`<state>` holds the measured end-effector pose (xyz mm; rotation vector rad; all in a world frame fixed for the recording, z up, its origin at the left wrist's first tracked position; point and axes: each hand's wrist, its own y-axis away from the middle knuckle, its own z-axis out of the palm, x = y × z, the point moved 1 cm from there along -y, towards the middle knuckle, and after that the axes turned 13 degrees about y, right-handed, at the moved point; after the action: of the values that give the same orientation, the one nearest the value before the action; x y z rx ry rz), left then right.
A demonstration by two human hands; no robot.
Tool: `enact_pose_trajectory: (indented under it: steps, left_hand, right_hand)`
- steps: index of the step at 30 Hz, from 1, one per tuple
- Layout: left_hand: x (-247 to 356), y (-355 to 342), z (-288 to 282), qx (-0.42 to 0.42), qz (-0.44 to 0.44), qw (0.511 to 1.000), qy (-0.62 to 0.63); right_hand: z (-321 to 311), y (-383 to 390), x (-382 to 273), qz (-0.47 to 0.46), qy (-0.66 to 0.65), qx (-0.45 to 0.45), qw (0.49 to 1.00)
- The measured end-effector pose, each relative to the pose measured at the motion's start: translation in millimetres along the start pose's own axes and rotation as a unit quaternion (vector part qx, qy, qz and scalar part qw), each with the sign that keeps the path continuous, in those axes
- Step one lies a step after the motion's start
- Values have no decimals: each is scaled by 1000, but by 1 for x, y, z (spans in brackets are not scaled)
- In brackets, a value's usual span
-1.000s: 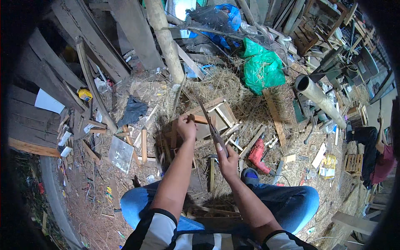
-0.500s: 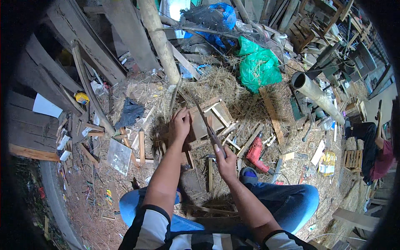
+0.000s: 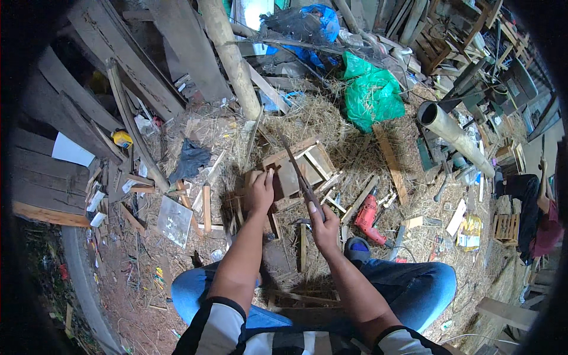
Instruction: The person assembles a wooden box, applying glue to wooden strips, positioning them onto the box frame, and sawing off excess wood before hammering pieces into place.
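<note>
My right hand [image 3: 324, 228] is closed round the handle end of a long, narrow dark blade [image 3: 296, 167]. Whether the blade is a machete or a saw seen edge-on, I cannot tell. It slants away to the upper left, over a wooden box-like frame [image 3: 322, 160] with a greyish panel. At the near left corner of that frame is my left hand [image 3: 259, 190], its fingers bent and pinched together. What sits between those fingertips is too small to make out. Brown wood shows beneath the hand.
A red power drill [image 3: 367, 220] lies right of the frame, near my sandalled foot. Wood strips, straw and a grey square plate [image 3: 174, 220] are scattered around. Beyond are a wooden post [image 3: 236, 71], a green plastic bag [image 3: 373, 97] and a pale pipe [image 3: 452, 136]. Another person [image 3: 541, 219] is at far right.
The whole view has shifted slightly. My left hand has come a little nearer to me, its fingers lower on the wood. My right hand keeps its hold on the bladed tool.
</note>
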<state>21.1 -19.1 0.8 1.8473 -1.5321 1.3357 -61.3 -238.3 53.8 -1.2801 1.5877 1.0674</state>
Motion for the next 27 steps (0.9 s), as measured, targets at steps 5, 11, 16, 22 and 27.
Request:
enact_pose_trajectory:
  steps: [5, 11, 16, 22, 27]
  left_hand:
    - [-4, -21, 6, 46, -75, 995, 39]
    - [19, -47, 11, 30, -183, 975, -124]
    - [-17, -54, 26, 97, -192, 973, -81]
    - [-16, -58, 31, 116, -198, 972, -53]
    - [-27, -65, 33, 109, -247, 961, -62]
  right_hand:
    - [-1, 3, -11, -14, 20, -11, 1000]
    - [0, 7, -4, -25, 38, -23, 999]
    - [10, 10, -2, -19, 65, -33, 997]
    - [14, 11, -5, -10, 93, -37, 995]
    - [15, 12, -20, -24, 114, -31, 993]
